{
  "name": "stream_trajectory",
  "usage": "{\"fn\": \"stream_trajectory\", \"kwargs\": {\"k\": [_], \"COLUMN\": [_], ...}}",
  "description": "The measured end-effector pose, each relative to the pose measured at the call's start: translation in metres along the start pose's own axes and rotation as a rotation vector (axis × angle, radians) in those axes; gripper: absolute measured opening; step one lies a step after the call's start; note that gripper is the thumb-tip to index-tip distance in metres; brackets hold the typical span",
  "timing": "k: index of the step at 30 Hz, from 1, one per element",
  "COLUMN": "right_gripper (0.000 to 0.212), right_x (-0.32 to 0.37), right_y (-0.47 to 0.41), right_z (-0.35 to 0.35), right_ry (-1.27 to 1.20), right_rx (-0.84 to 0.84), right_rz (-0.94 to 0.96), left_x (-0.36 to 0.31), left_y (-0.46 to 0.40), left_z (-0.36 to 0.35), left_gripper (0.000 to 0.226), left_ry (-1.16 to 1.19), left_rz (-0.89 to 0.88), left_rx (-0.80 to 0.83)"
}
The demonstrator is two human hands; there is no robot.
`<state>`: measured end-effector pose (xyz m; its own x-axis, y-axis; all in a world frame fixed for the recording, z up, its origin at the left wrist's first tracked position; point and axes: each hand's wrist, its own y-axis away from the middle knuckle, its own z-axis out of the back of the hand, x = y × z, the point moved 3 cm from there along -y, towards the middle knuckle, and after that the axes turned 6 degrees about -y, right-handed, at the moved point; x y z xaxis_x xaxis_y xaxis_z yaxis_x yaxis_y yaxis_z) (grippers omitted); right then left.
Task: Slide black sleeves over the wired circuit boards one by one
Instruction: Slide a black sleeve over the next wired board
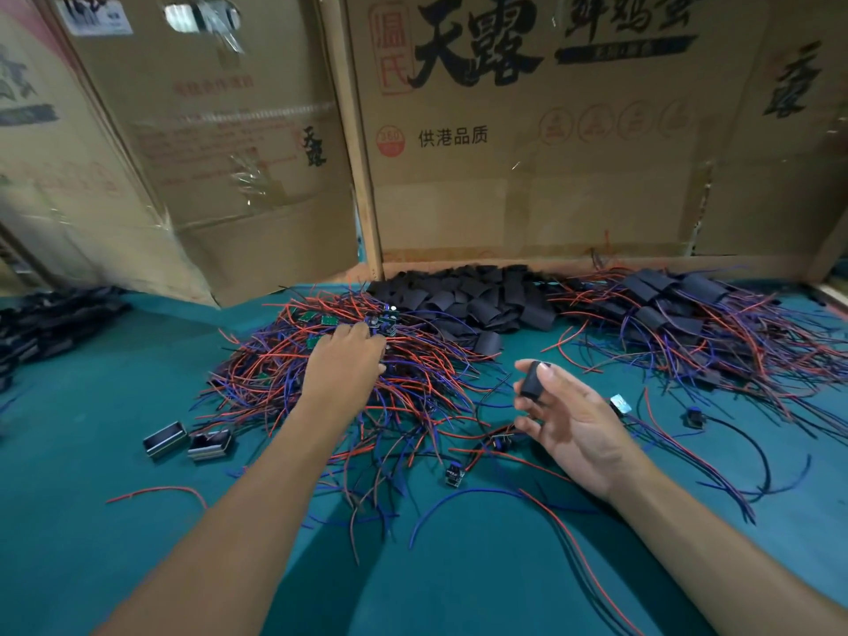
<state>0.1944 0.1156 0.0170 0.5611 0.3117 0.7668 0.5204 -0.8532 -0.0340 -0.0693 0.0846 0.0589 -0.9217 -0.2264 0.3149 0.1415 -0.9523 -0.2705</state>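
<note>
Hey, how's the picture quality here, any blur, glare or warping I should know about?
Head view: the upper left cardboard is smeared by motion blur, with glare on its clear tape; wide-angle warping bends the box edges outward; the left hand on the wire pile and the right hand pinching a black sleeve are fairly sharp; the arms cast soft shadows on the green mat.

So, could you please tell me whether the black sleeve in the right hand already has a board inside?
Apparently empty. The black sleeve pinched by the right hand has no wires trailing out, though its inside isn't visible.
</note>
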Motion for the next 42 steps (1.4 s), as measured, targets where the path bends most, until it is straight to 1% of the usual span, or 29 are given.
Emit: {"fn": "stream_trajectory", "kwargs": {"k": [2,3,5,7,10,12,16,18,20,22,24,26,28,29,30,35,39,42], "right_gripper": [0.028,0.029,0.030,0.030,0.028,0.029,0.031,0.030,0.029,0.030,0.033,0.032,0.025,0.025,0.026,0.026,0.028,0.027], "right_x": [0.000,0.000,0.000,0.001,0.002,0.002,0.001,-0.001,-0.002,-0.004,-0.006,-0.009,-0.012,-0.013,-0.013,-0.011,-0.006,-0.005], "right_y": [0.001,0.001,0.001,0.001,0.000,0.000,-0.002,-0.002,0.000,0.002,0.004,0.007,0.009,0.010,0.010,0.014,0.021,0.028], "right_z": [-0.001,-0.001,-0.002,-0.002,0.001,0.003,0.005,0.003,0.001,-0.001,-0.003,-0.003,-0.001,0.000,0.001,-0.003,-0.010,-0.019], "right_ry": [0.006,0.006,-0.004,-0.037,-0.085,-0.101,-0.079,-0.053,-0.023,0.051,0.203,0.443,0.752,0.871,0.939,1.108,1.192,1.257], "right_rx": [0.003,0.006,0.003,-0.009,-0.033,-0.043,-0.051,-0.043,-0.034,-0.022,-0.005,0.022,0.037,0.038,0.040,0.067,-0.002,-0.060], "right_rz": [0.000,0.001,0.004,0.015,0.040,0.049,0.049,0.060,0.074,0.102,0.144,0.196,0.268,0.299,0.320,0.404,0.547,0.604], "left_x": [0.006,0.010,0.016,0.015,0.007,-0.001,-0.019,-0.026,-0.030,-0.032,-0.032,-0.030,-0.029,-0.028,-0.027,-0.025,-0.025,-0.027], "left_y": [-0.001,0.000,0.004,0.010,0.025,0.035,0.046,0.047,0.048,0.050,0.052,0.053,0.053,0.053,0.052,0.054,0.055,0.056], "left_z": [0.011,0.021,0.044,0.065,0.078,0.070,0.031,0.020,0.016,0.016,0.018,0.020,0.022,0.024,0.025,0.028,0.034,0.039], "left_gripper": [0.024,0.024,0.021,0.018,0.013,0.011,0.028,0.032,0.032,0.031,0.029,0.029,0.030,0.030,0.030,0.030,0.030,0.027], "left_ry": [-0.089,-0.079,0.056,0.300,0.778,1.082,1.809,2.022,2.148,2.253,2.314,2.348,2.380,2.397,2.410,2.416,2.399,2.368], "left_rz": [-0.067,-0.063,-0.007,0.049,0.104,0.140,0.284,0.335,0.360,0.367,0.372,0.354,0.329,0.317,0.303,0.251,0.229,0.207], "left_rx": [-0.022,-0.046,-0.118,-0.180,-0.186,-0.118,0.075,0.099,0.101,0.077,0.035,-0.012,-0.062,-0.084,-0.101,-0.167,-0.258,-0.308]}}
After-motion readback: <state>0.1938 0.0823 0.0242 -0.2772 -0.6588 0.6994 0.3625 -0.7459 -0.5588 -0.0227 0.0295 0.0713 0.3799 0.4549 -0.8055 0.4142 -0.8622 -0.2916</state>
